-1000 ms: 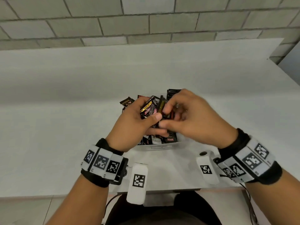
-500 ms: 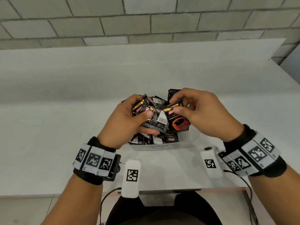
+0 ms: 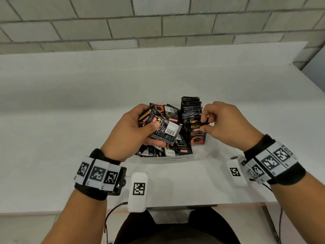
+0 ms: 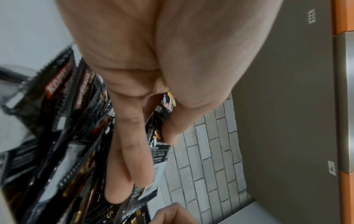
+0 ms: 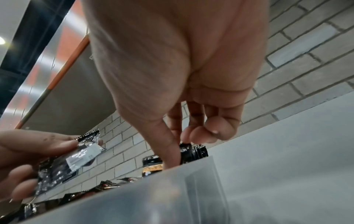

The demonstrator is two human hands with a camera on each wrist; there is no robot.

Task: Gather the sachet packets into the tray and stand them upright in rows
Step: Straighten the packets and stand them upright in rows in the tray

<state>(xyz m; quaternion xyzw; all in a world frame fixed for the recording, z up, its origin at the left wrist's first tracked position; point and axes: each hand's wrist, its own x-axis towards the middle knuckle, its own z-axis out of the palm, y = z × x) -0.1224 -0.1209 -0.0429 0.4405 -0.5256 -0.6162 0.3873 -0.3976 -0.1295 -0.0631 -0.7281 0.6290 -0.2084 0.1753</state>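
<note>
Left hand (image 3: 130, 131): curled round a fanned bundle of sachets (image 3: 161, 125) above the tray (image 3: 177, 158) | Right hand (image 3: 226, 124): pinching top edge of one upright sachet (image 3: 197, 133) in tray | Tray: on bench (image 3: 70, 120), finished row (image 3: 191, 108) at far right.

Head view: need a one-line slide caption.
Left hand grips a fan of sachets over the tray while right hand pinches one sachet against the upright row.

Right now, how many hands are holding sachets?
2. The left hand holds a fanned bunch of sachets above the tray; the right hand pinches one sachet at the upright row's near end.
</note>
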